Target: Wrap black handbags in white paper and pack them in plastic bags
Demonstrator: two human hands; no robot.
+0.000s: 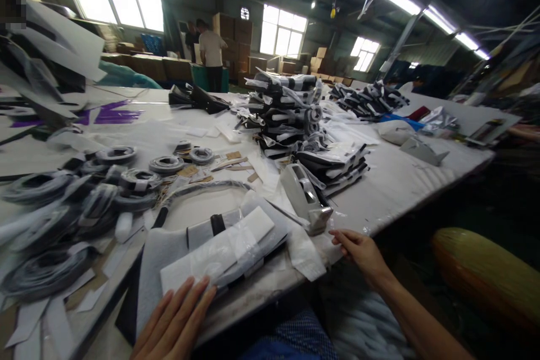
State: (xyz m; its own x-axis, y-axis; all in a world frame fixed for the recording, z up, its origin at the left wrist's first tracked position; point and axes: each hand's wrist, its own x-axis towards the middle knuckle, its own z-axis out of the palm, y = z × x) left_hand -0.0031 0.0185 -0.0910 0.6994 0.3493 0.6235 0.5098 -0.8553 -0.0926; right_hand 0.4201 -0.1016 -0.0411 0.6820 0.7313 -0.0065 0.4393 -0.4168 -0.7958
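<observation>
My left hand [177,320] lies flat with its fingers stretched out on the near end of a folded package in clear plastic wrap [223,250], white with a black band. My right hand [358,250] rests at the table's front edge with fingers apart, holding nothing, its fingertips touching a loose plastic flap just below a grey tape dispenser [306,197]. The package lies on a grey cloth sheet [158,261].
Several grey tape rolls [135,180] cover the left of the white table [392,185]. Stacks of wrapped black-and-white packages [287,112] stand behind the dispenser. A person [212,53] stands far back by cardboard boxes. A yellow-orange object [489,273] lies on the floor at right.
</observation>
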